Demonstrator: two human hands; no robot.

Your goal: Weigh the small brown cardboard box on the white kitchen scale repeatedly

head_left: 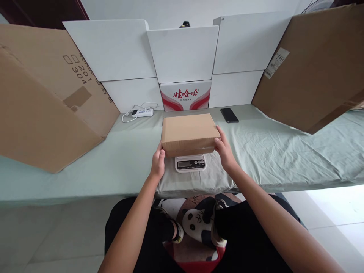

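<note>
A small brown cardboard box [188, 133] rests on a white digital scale [190, 163] at the front middle of the table. My left hand [158, 162] presses against the box's near left corner. My right hand [225, 150] grips the box's near right corner. Both hands hold the box between them. Only the scale's front panel with its display and buttons shows; the rest is hidden under the box. The scale stands on a grey poly mailer bag [196, 181] that hangs over the table edge.
A black phone [229, 115] lies behind the box to the right. A white power strip [142, 112] with cable lies back left. White boxes [183, 53] and a red-printed carton [186, 94] line the back. Large brown cardboard sheets lean at left [42, 102] and right [315, 68].
</note>
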